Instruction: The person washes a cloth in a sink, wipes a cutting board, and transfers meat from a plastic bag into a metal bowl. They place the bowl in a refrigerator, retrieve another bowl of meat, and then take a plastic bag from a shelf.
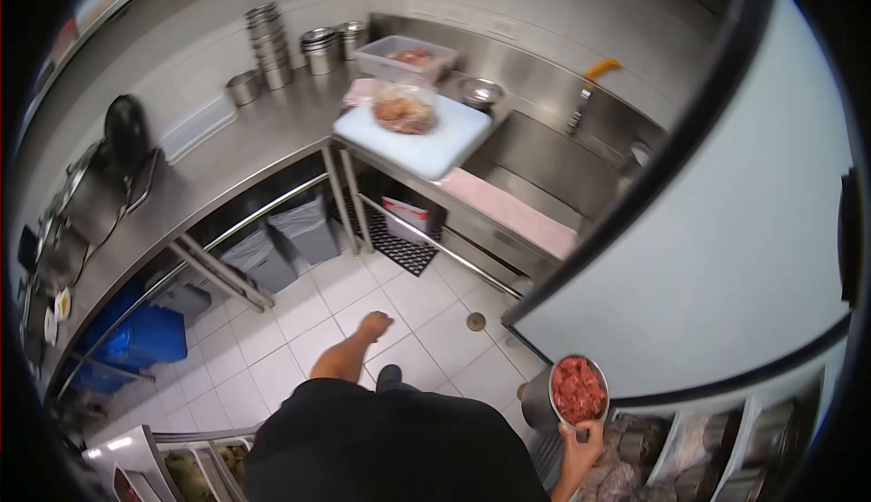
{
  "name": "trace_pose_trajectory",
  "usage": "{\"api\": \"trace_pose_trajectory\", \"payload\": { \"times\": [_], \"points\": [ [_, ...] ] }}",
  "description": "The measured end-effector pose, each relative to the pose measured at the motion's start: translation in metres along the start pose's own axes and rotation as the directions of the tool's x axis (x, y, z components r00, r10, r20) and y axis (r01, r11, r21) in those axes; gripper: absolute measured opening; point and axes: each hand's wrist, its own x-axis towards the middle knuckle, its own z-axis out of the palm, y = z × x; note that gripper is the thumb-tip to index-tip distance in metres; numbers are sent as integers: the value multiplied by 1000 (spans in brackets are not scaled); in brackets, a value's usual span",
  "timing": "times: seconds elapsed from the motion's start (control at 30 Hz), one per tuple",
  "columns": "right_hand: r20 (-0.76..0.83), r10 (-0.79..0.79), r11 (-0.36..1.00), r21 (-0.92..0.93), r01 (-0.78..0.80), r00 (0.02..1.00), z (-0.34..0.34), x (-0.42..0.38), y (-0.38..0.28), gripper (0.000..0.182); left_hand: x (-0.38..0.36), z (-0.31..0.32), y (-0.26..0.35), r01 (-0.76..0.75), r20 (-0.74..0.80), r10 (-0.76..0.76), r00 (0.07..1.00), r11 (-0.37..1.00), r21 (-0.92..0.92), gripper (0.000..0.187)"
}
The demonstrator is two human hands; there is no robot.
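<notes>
My right hand (583,443) grips the rim of a round metal container, its thumb over the edge. Chunks of raw red meat (579,390) fill the metal container (539,402) nearly to the top. It is held tilted at my right side, just above an open drawer. Away from any object, my left hand (374,325) hangs over the tiled floor in front of me. Its fingers look curled in, and nothing shows in them.
A large pale door (689,230) stands at the right. Below it are drawer compartments (667,447) with bagged food and metal containers. Ahead, a white cutting board (445,143) with a bag of meat (405,110) lies beside a sink (544,171). Bins (304,230) stand under the steel counter (195,184).
</notes>
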Motion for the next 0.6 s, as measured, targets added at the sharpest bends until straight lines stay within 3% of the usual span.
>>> {"api": "trace_pose_trajectory", "payload": {
  "times": [0.07,0.1,0.13,0.23,0.27,0.33,0.37,0.4,0.47,0.57,0.6],
  "points": [
    [76,-108,994,30,106,991,46,27,-32,35,-18,-91,-36,96,20,-97,995,995,35,47],
    [105,-69,995,72,62,992,73,47,-57,35,-20,-138,-42,84,-50,-84,995,996,-8,46],
    [145,-60,994,105,45,988,97,64,-72,35,-36,-162,-69,67,-124,-77,989,994,-82,46],
    [162,-240,955,219,202,957,174,115,-124,34,-91,-233,-127,128,-258,-245,935,908,-399,41],
    [169,-282,945,217,243,944,196,132,-142,35,-109,-242,-150,121,-319,-313,895,857,-502,29],
    [161,-370,918,215,334,915,243,165,-174,36,-149,-253,-211,79,-224,-349,910,676,-732,20],
    [154,-368,917,226,330,917,265,179,-190,36,-165,-245,-229,201,-237,-564,791,606,-770,23],
    [150,-364,916,239,323,919,285,192,-204,37,-182,-237,-270,252,-222,-585,780,619,-744,23],
    [130,-392,894,289,343,911,321,221,-229,38,-223,-210,-286,469,-104,-741,664,520,-713,19],
    [107,-385,907,227,354,917,371,265,-253,38,-257,-168,-325,470,35,-694,719,447,-761,25],
    [98,-380,912,209,354,920,387,278,-258,38,-263,-153,-324,376,13,-589,808,499,-781,27]
  ]
}}
